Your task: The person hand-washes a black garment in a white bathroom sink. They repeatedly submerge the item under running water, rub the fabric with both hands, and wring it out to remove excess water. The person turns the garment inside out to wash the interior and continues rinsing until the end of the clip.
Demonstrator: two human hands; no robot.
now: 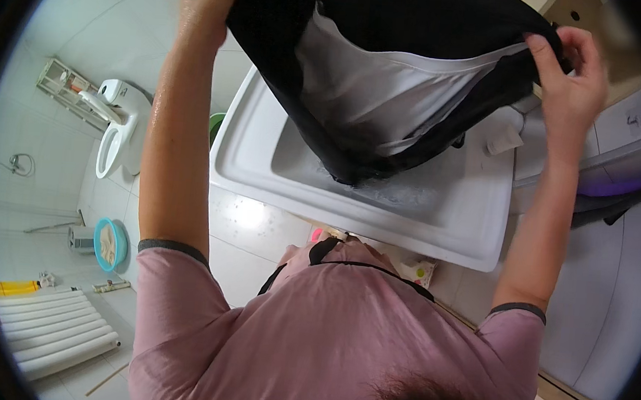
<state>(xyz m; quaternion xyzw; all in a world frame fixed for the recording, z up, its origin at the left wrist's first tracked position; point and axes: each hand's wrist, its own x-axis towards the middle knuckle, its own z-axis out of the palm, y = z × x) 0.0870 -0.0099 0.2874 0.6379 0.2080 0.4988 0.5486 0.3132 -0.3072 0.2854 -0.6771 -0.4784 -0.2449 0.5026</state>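
Note:
A black garment with a white lining point(266, 23) is stretched between my hands over a white washbasin point(353, 216). At the top left my left hand point(211, 3) grips its edge; part of that hand is cut off by the picture's rim. On the right my right hand point(571, 78) pinches the waistband or hem between thumb and fingers. The garment hangs open, its white inside facing me, and its lowest part touches the water point(404, 195) in the basin. The water looks stirred. What lies behind the cloth is hidden.
A white cup or tube point(504, 140) lies on the basin's right rim. To the left are a toilet point(128, 125), a wire shelf point(71, 90), a blue tub with cloth point(111, 245) and a white radiator point(57, 332). Dark cloth point(615, 204) hangs at the right.

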